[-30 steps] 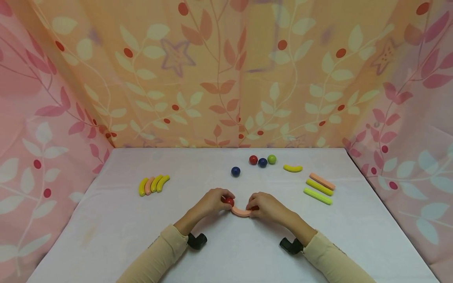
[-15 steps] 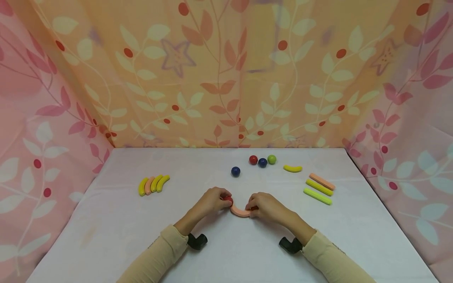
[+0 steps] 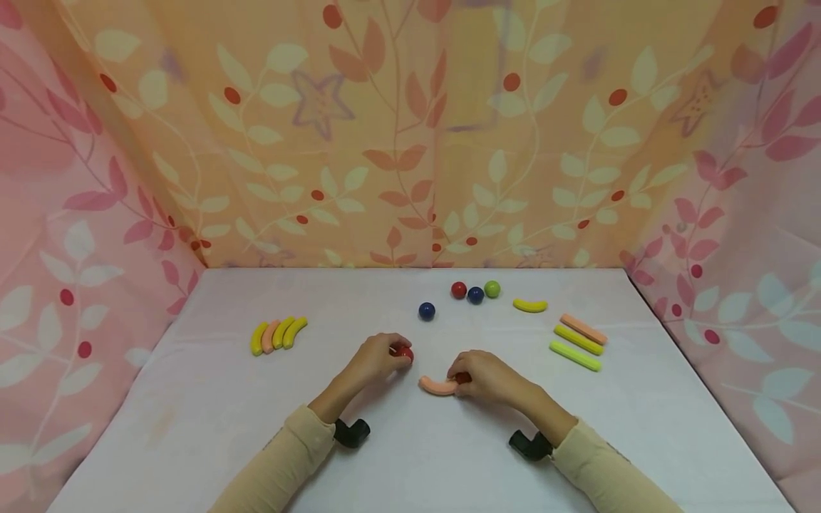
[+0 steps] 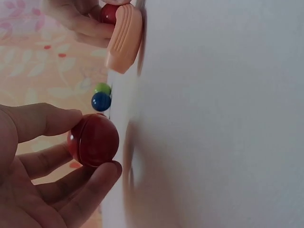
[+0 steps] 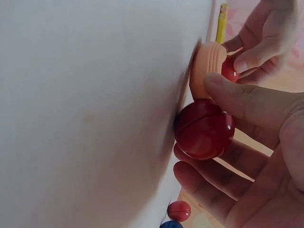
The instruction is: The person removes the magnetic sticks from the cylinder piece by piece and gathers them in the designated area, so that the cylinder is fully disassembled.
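Observation:
My left hand (image 3: 377,358) pinches a red ball (image 4: 99,141) between thumb and fingertips, just off the left end of a curved peach stick (image 3: 436,387). The stick has grooves along it, and a gap separates it from that ball. At the stick's other end, my right hand (image 3: 486,375) holds a second red ball (image 5: 203,133), which butts against the stick. The right thumb (image 5: 242,95) lies over the join, with the fingers behind the ball. From the head view, this second ball is mostly hidden by the right hand.
Beyond the hands lie a blue ball (image 3: 426,311) and a row of red, blue and green balls (image 3: 492,288). Several curved sticks (image 3: 279,333) lie at left. A yellow curved stick (image 3: 530,306) and three straight sticks (image 3: 579,340) are at right. Patterned curtains (image 3: 410,142) enclose the table.
My left hand has drawn its red ball away from the peach stick, back and to the left, opening a gap. The right hand has barely moved.

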The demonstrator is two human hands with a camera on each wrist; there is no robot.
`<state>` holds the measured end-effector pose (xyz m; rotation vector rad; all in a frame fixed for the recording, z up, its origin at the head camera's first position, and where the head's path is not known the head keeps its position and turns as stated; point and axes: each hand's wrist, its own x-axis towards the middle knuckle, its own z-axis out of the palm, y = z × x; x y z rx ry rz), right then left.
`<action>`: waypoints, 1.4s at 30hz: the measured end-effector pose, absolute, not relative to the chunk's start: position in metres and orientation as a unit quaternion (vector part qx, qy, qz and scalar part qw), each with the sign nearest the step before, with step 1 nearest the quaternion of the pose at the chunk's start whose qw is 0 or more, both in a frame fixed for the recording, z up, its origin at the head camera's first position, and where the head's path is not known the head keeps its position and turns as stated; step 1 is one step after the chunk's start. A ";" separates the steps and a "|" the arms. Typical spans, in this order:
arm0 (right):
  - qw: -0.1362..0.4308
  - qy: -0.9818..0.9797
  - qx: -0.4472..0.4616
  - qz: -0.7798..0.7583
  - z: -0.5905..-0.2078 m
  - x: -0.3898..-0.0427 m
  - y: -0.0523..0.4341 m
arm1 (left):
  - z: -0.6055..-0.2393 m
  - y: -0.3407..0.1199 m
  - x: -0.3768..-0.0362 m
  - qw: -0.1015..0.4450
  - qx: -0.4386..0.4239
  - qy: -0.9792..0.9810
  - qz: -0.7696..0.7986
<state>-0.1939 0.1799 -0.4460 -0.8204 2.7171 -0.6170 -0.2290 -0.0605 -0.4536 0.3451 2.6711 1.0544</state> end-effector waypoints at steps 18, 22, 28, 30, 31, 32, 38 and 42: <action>0.107 0.934 -0.267 -0.212 -0.443 -0.195 0.188 | -0.454 -0.070 -0.301 0.072 0.081 0.912 0.396; 0.108 0.935 -0.259 -0.216 -0.443 -0.196 0.189 | -0.454 -0.069 -0.318 0.060 0.070 0.912 0.399; 0.101 0.934 -0.269 -0.215 -0.444 -0.197 0.190 | -0.457 -0.070 -0.338 0.068 0.036 0.904 0.421; 0.100 0.933 -0.269 -0.216 -0.444 -0.197 0.190 | -0.459 -0.070 -0.343 0.063 0.032 0.902 0.427; 0.099 0.933 -0.270 -0.215 -0.444 -0.197 0.190 | -0.459 -0.070 -0.346 0.059 0.032 0.902 0.427; 0.099 0.933 -0.270 -0.216 -0.445 -0.197 0.190 | -0.461 -0.070 -0.348 0.057 0.031 0.902 0.428; 0.107 0.933 -0.262 -0.220 -0.448 -0.198 0.190 | -0.465 -0.066 -0.356 0.046 0.023 0.915 0.401; 0.109 0.935 -0.258 -0.220 -0.449 -0.198 0.190 | -0.465 -0.061 -0.358 0.050 0.011 0.917 0.396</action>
